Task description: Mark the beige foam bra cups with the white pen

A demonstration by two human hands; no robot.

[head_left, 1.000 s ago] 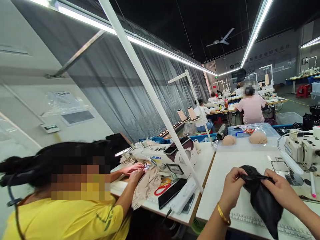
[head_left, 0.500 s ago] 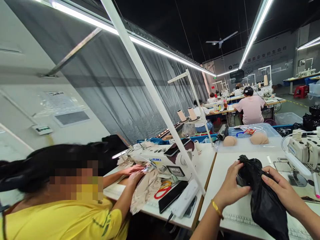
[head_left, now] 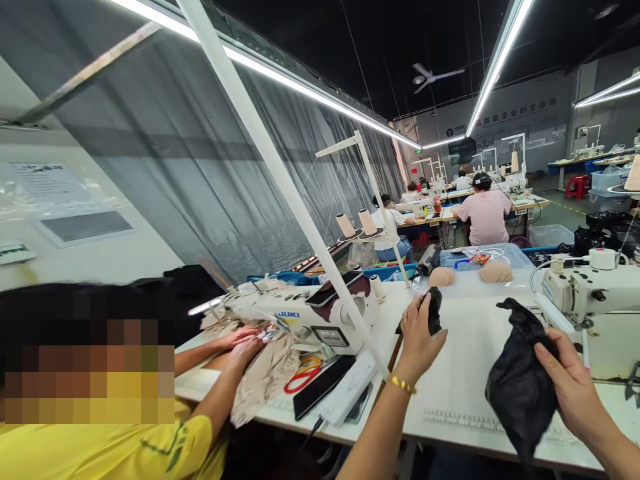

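Note:
In my right hand (head_left: 570, 373) a crumpled black plastic bag (head_left: 523, 380) hangs over the white sewing table (head_left: 465, 360), pinched between thumb and fingers near its upper side. My left hand (head_left: 420, 337), with a gold bracelet at the wrist, is raised to the left of it. Its fingers are closed round a small dark bundle (head_left: 435, 310), partly covered by the hand; its kind I cannot make out. A gap separates the bundle from the bag.
A sewing machine (head_left: 590, 287) stands at the right. Behind the table sits a clear plastic bin lid (head_left: 470, 263) with beige cups (head_left: 495, 271). On the left, a co-worker in a yellow shirt (head_left: 120, 447) works fabric at another machine (head_left: 300, 313). A slanted white pole (head_left: 285, 180) crosses between the tables.
My hands have moved apart, the left one up and leftward with a dark bundle in it. The black bag now hangs from my right hand alone. The view has turned slightly right.

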